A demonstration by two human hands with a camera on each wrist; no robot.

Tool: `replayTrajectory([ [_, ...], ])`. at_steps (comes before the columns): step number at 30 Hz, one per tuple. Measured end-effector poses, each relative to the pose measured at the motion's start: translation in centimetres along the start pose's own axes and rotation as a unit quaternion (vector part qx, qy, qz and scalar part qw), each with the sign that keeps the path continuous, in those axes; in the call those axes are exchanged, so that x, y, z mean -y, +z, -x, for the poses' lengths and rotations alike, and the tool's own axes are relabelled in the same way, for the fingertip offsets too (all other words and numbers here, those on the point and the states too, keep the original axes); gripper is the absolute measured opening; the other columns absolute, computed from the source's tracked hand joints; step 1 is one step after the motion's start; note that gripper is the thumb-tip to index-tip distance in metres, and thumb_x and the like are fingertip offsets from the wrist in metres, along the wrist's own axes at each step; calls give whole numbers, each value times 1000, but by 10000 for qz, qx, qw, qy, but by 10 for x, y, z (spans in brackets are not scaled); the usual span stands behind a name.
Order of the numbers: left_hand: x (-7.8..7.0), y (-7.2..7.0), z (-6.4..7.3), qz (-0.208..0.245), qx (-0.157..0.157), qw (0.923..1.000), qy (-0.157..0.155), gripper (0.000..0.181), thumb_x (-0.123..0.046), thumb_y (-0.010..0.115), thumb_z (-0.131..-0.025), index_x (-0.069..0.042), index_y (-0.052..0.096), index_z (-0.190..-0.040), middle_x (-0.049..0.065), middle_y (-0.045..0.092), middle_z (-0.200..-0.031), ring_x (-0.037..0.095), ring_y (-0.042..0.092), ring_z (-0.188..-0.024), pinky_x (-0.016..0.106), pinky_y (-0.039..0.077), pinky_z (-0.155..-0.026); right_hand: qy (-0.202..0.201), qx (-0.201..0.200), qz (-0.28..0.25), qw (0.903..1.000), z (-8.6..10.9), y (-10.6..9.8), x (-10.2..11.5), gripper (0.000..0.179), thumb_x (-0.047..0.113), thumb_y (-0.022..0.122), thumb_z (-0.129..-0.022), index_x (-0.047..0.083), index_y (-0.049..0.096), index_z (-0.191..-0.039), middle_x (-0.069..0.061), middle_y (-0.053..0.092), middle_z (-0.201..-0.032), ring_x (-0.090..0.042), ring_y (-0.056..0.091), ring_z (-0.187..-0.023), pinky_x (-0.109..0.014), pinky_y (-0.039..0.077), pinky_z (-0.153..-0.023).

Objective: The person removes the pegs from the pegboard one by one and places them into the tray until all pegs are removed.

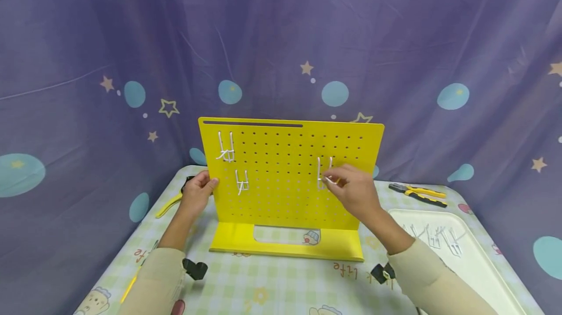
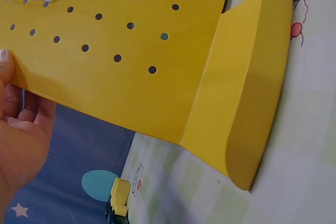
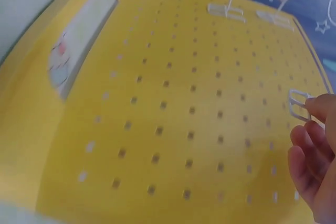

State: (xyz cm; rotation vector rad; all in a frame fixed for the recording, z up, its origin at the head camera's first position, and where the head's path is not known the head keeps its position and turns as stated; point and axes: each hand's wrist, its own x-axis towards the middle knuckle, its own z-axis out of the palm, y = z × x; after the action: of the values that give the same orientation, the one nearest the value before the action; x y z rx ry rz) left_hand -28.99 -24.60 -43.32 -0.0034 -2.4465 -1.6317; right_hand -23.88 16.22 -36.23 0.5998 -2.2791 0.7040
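Note:
A yellow pegboard (image 1: 281, 193) stands upright on its base on the table. My left hand (image 1: 198, 193) grips its left edge, thumb on the front and fingers behind, as the left wrist view also shows. At the right part of the board, my right hand (image 1: 353, 190) pinches a white wire hook (image 1: 319, 171) between thumb and fingertips, its two prongs lying against the perforated face. Two more white hooks hang on the left side: an upper hook (image 1: 226, 147) and a lower hook (image 1: 242, 181).
A white tray (image 1: 478, 276) with several wire hooks (image 1: 439, 238) lies at the right. Behind it are yellow-and-black pliers (image 1: 419, 194). A yellow-handled tool (image 1: 169, 205) lies behind the board's left edge, and a thin yellow tool (image 1: 129, 288) by the left sleeve. A purple curtain (image 1: 272, 37) hangs behind.

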Motion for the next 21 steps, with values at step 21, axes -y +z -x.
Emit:
replayTrajectory([
  [21, 2, 0, 0, 65, 57, 10000, -11, 39, -36, 58, -104, -5, 62, -126, -14, 63, -88, 7, 58, -86, 19, 51, -79, 1021, 373, 430, 9931, 71, -85, -76, 14, 13, 85, -81, 19, 80, -93, 0, 75, -87, -7, 65, -68, -22, 47, -52],
])
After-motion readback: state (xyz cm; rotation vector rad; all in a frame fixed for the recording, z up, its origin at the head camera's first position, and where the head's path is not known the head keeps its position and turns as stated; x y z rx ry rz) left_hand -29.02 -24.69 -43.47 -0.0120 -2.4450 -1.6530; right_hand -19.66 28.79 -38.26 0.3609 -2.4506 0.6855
